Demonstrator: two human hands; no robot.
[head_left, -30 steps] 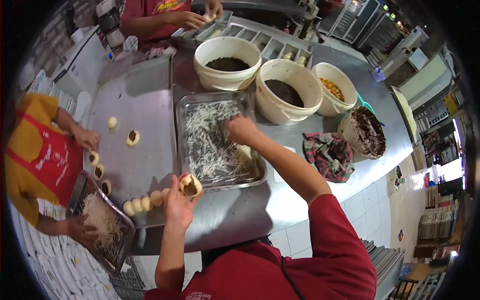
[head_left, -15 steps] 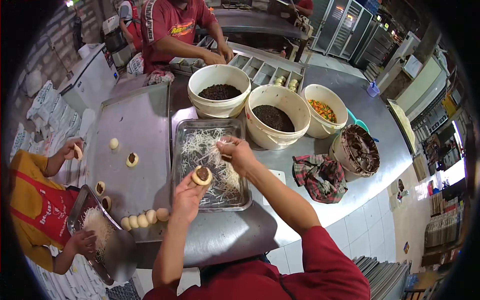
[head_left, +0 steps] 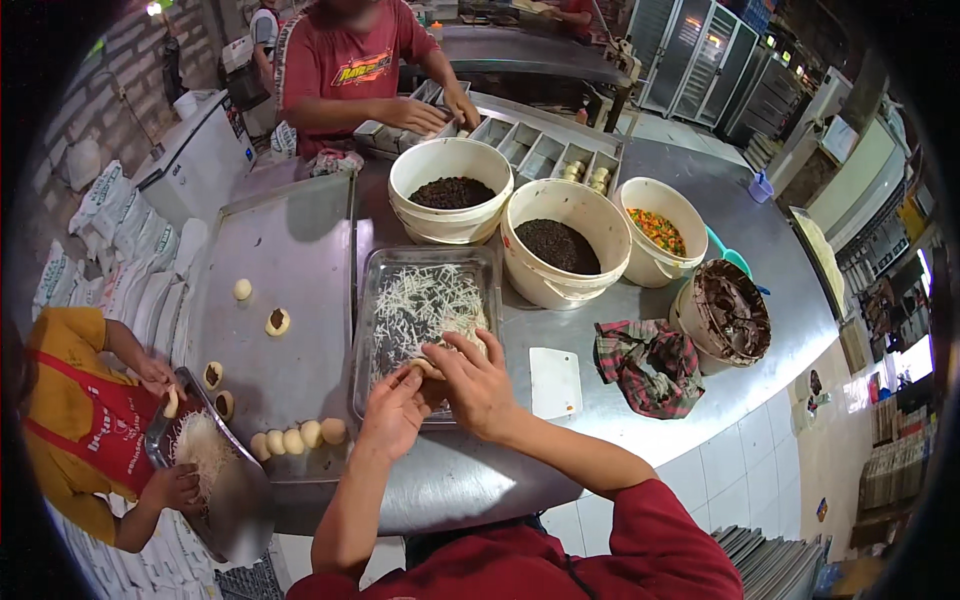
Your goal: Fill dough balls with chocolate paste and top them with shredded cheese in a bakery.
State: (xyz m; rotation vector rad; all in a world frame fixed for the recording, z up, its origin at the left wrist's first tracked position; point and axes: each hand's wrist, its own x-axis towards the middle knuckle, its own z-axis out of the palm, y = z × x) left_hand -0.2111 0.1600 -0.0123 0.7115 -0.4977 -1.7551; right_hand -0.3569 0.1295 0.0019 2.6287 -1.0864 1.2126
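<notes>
My left hand [head_left: 394,415] holds a round, flattened piece of dough [head_left: 428,369] over the near side of a metal tray. My right hand [head_left: 476,392] is laid against that dough from the other side, its fingers curved over the top and hiding most of it, including any filling. Beneath both hands, the tray [head_left: 369,300] carries white shreds that look like grated cheese [head_left: 425,298]. On the large flat tray [head_left: 270,235] to the left sit a dough piece with dark filling [head_left: 277,322], a plain dough ball [head_left: 242,289] and a row of dough balls [head_left: 292,441].
Behind the tray stand white buckets [head_left: 565,277] with dark and colourful sprinkles. A chocolate-smeared bucket [head_left: 720,315], a plaid cloth [head_left: 650,368] and a white scraper [head_left: 555,382] lie to the right. One co-worker [head_left: 85,400] works at the left, another [head_left: 350,80] across the table.
My right hand has left the white shreds and come down onto the dough in my left hand. The dough's dark filling, visible before, is now covered.
</notes>
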